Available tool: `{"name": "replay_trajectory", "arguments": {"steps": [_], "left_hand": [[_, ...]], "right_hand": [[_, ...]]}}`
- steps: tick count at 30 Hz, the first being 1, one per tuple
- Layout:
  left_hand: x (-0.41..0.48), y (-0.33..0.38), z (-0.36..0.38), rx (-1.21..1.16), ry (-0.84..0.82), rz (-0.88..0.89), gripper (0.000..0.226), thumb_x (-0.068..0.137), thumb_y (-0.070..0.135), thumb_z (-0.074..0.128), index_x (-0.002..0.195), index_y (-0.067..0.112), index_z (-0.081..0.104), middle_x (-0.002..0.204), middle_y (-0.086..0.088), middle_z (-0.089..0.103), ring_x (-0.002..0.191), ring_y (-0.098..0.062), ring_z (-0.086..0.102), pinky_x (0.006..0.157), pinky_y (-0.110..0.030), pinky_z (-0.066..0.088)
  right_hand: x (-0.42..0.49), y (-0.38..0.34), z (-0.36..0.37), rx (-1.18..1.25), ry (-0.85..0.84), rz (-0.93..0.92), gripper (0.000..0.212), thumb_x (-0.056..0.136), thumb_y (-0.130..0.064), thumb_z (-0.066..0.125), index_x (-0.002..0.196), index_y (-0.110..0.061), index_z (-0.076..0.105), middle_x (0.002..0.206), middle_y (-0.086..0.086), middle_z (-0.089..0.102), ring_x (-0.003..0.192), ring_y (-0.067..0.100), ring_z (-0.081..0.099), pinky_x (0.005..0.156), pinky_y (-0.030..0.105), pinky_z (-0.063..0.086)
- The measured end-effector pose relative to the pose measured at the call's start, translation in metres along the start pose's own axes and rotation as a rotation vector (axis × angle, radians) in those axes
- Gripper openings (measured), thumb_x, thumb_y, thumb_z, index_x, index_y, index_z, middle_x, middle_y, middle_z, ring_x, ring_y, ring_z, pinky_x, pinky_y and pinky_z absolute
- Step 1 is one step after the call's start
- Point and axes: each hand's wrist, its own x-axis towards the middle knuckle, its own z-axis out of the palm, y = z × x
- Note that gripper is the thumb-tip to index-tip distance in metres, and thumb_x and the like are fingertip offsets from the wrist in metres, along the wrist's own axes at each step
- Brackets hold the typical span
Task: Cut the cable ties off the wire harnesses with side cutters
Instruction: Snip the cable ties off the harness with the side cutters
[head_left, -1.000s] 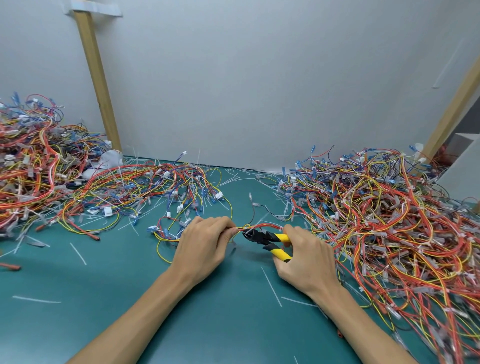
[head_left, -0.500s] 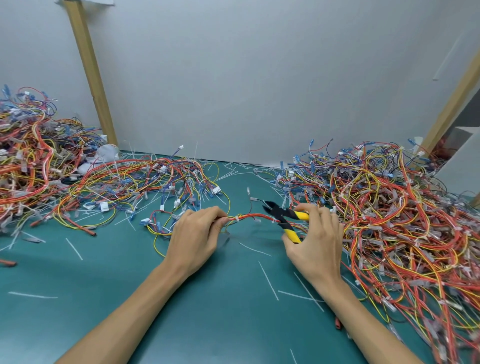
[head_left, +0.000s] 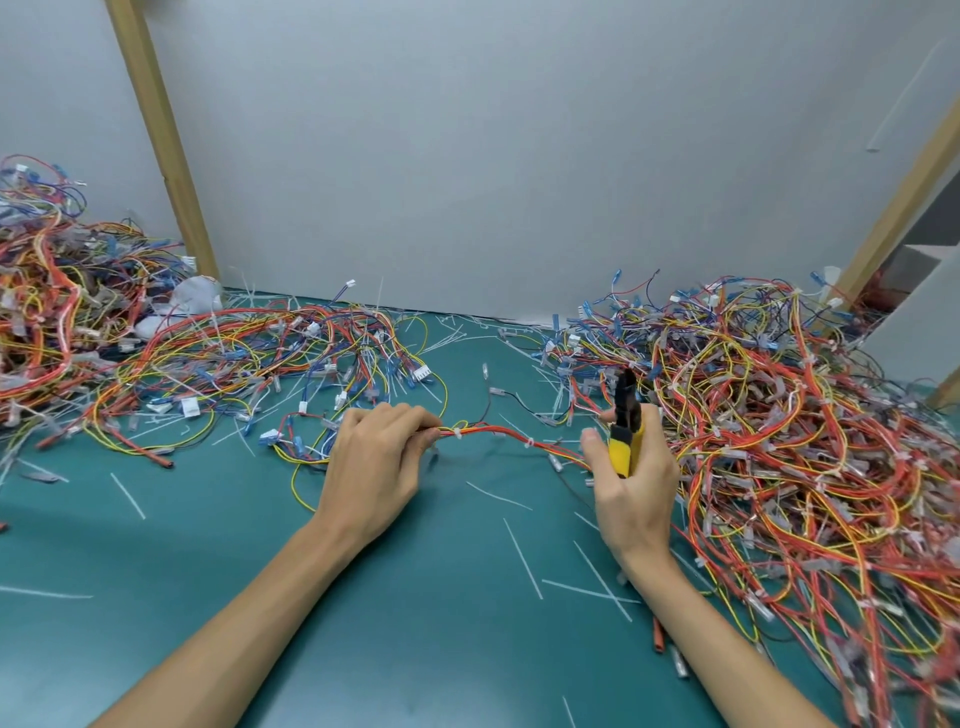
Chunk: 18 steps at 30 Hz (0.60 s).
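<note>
The wire harness (head_left: 498, 434), a thin bundle of red, orange and yellow wires, is stretched low over the worktop (head_left: 415, 623) between the two hands. Two white cable ties (head_left: 457, 432) are seen on the free span, one just beside the left fingers and one nearer the middle. Its left end is pinched in the grip of the left hand (head_left: 374, 462), which is clamped on the bundle. Its right end is lost just beside the thumb of the right hand (head_left: 631, 483), and whether it is held there too cannot be told. The side cutters (head_left: 626, 421) are held upright by their yellow handles in the right grip, which is clamped round them, with the black head pointed up and away from the harness. Whether the blades are apart cannot be made out. The chief risk is judged to be a nicked or severed wire: the ties sit tight on the bundle, so insulation could be caught if the blades are slid under a tie too deeply or at a slant. The left fingertips could be pinched if the nearer tie is cut first. The span could also be snagged by the dense heap (head_left: 779, 441) just beside the right hand, and a tie could be missed among the white offcuts (head_left: 522, 558) strewn on the worktop.
</note>
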Motion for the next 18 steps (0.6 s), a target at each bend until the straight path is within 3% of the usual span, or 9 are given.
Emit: {"name": "replay_trajectory", "arguments": {"steps": [4, 6, 9, 14, 18], "left_hand": [[0.001, -0.002, 0.001, 0.04, 0.037, 0.008, 0.019, 0.085, 0.004, 0.059, 0.089, 0.02, 0.067, 0.082, 0.014, 0.065, 0.084, -0.019, 0.058, 0.078, -0.029, 0.028], [0.0, -0.002, 0.001, 0.059, 0.056, -0.012, 0.028, 0.079, -0.005, 0.06, 0.09, 0.02, 0.067, 0.086, 0.014, 0.066, 0.088, -0.02, 0.058, 0.08, -0.029, 0.025], [0.0, 0.0, 0.0, 0.05, 0.079, -0.037, 0.023, 0.08, 0.003, 0.054, 0.089, 0.021, 0.066, 0.086, 0.014, 0.066, 0.092, -0.019, 0.057, 0.083, -0.03, 0.024], [-0.002, 0.007, -0.002, 0.045, 0.022, -0.04, 0.012, 0.084, 0.02, 0.054, 0.086, 0.025, 0.065, 0.087, 0.015, 0.064, 0.097, -0.017, 0.055, 0.089, -0.035, 0.027], [0.0, 0.014, -0.007, 0.172, -0.036, 0.064, 0.031, 0.091, 0.032, 0.043, 0.109, 0.024, 0.067, 0.115, 0.007, 0.063, 0.113, -0.019, 0.054, 0.098, -0.042, 0.03]], "right_hand": [[-0.001, -0.002, -0.002, 0.152, 0.039, 0.046, 0.021, 0.084, -0.046, 0.058, 0.09, -0.027, 0.055, 0.07, -0.009, 0.056, 0.064, 0.017, 0.054, 0.062, 0.028, 0.044], [0.001, 0.001, -0.002, 0.27, 0.044, 0.136, 0.02, 0.084, -0.042, 0.058, 0.088, -0.023, 0.057, 0.064, -0.008, 0.051, 0.056, 0.017, 0.048, 0.056, 0.036, 0.043], [0.008, 0.01, -0.007, 0.521, -0.003, 0.307, 0.014, 0.083, -0.027, 0.058, 0.079, -0.014, 0.055, 0.054, -0.003, 0.041, 0.043, 0.016, 0.037, 0.043, 0.031, 0.036], [0.021, 0.018, -0.02, 0.811, -0.13, 0.617, 0.018, 0.084, -0.023, 0.057, 0.074, -0.009, 0.055, 0.052, 0.004, 0.037, 0.04, 0.017, 0.034, 0.041, 0.026, 0.037], [0.029, 0.021, -0.027, 0.879, -0.276, 0.772, 0.016, 0.077, -0.025, 0.058, 0.075, -0.009, 0.056, 0.052, 0.003, 0.035, 0.038, 0.014, 0.031, 0.039, 0.024, 0.035]]}}
